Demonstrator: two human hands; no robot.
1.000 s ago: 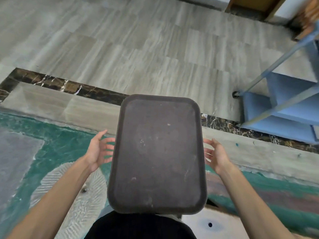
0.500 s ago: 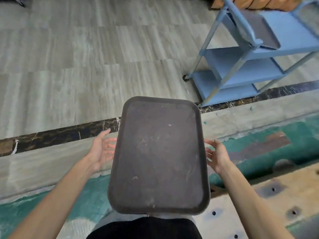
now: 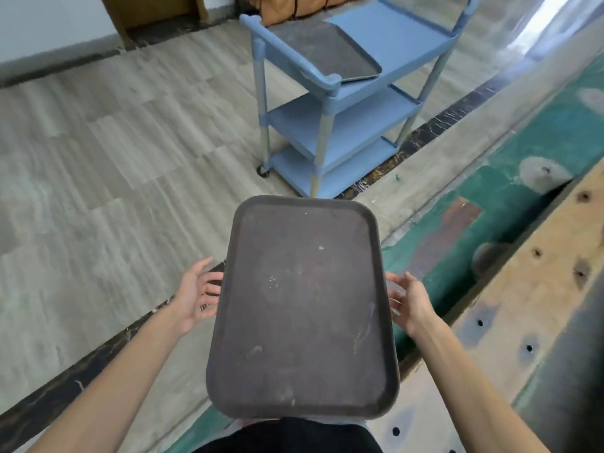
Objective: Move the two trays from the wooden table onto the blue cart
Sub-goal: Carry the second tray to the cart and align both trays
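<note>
Two dark trays, nearer tray (image 3: 302,308) level above the floor, left hand (image 3: 196,294) and right hand (image 3: 410,302) grasping its long edges, fingers underneath, second tray (image 3: 330,52) lying on blue cart (image 3: 402,44) top shelf, wooden table (image 3: 536,289) at right

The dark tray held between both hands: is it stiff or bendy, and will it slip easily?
The tray is probably stiff: it stays flat though the left hand and right hand touch only its side edges. It looks light, since open fingers seem enough. Slipping seems unlikely: the surface looks matte and the raised rim gives a hold.
</note>
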